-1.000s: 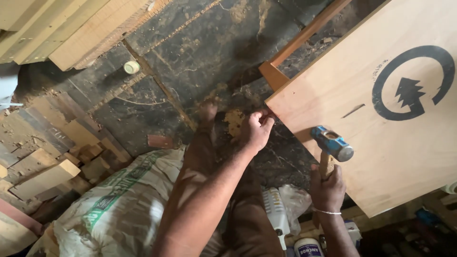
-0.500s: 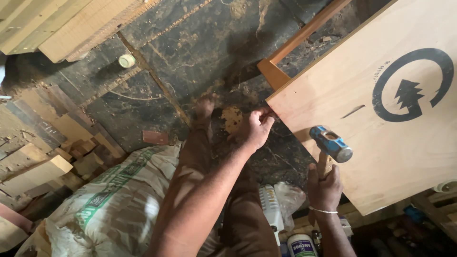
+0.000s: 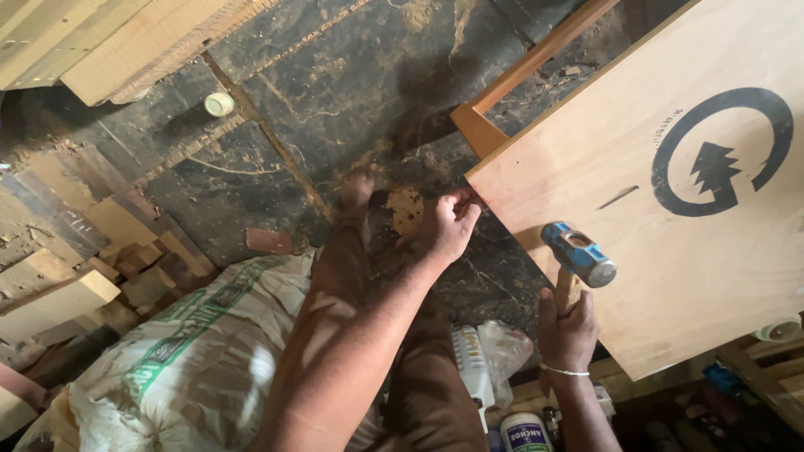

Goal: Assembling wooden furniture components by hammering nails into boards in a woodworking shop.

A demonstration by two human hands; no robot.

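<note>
My left hand (image 3: 448, 228) pinched the near corner of the big wood board (image 3: 670, 192), fingers closed on something too small to see. My right hand (image 3: 568, 326) gripped the hammer (image 3: 578, 255) tight, its head up, just right of that corner.

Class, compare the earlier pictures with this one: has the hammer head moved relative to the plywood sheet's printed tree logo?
No. The hammer in the right hand sits at the same spot below-left of the plywood sheet logo; only the camera shifted.
</note>
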